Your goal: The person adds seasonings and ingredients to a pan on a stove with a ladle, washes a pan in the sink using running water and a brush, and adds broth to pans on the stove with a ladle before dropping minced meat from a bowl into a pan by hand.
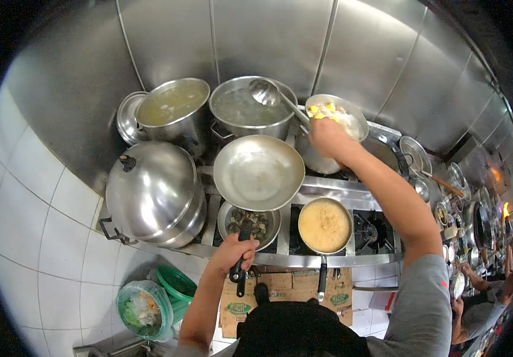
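My left hand (232, 254) is closed round the black handle of an empty-looking steel pan (259, 172), tilted over a second pan (271, 229) that holds dark pieces. Up at the right, my right hand (329, 138) grips a long-handled ladle (265, 93). The ladle's bowl is over a tall pot of cloudy liquid (249, 107). Partly behind my right hand stands a pot with white and yellow food (342, 119). A saucepan of orange-brown liquid (325, 226) sits on the front burner.
A large lidded pot (152, 190) stands at the left, with a pot of yellowish broth (174, 104) behind it. Bins (176, 282) and flattened cardboard (280, 297) are on the floor. At the far right, another person's arm (476, 278) and a flame (506, 209) show.
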Available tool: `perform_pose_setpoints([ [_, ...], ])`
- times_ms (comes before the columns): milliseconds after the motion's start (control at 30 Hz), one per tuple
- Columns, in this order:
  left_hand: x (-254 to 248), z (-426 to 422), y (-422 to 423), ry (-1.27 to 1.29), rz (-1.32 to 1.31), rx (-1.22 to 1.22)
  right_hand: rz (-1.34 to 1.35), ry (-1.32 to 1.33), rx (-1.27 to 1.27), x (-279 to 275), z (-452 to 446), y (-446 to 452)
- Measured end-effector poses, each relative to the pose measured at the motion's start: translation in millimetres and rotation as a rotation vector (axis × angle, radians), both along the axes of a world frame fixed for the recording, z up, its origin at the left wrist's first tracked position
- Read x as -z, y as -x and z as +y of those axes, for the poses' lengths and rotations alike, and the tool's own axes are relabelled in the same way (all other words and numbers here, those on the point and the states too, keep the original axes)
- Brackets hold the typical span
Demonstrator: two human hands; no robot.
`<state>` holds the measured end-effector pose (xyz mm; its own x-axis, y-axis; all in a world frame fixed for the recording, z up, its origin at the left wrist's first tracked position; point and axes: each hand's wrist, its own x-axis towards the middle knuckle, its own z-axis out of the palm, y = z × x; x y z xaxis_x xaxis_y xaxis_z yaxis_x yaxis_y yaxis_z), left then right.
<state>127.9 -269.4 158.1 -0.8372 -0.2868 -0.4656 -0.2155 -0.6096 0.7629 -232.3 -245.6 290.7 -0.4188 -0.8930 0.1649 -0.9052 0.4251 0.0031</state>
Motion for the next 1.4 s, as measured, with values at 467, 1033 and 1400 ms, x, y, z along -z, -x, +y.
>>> perform_pose_setpoints([
  [467, 6, -19, -1, -0.006, 0.025, 0.014, -2.071, 0.063, 0.375, -3, -69, 64],
  [1033, 7, -20, 18, 0.082, 0.008, 0.079, -1.835, 0.162, 0.243, -86, 87, 44],
  [1400, -3, 17, 28, 0.082, 0.034, 0.121, -1.354, 0.120, 0.307, -70, 204, -43],
])
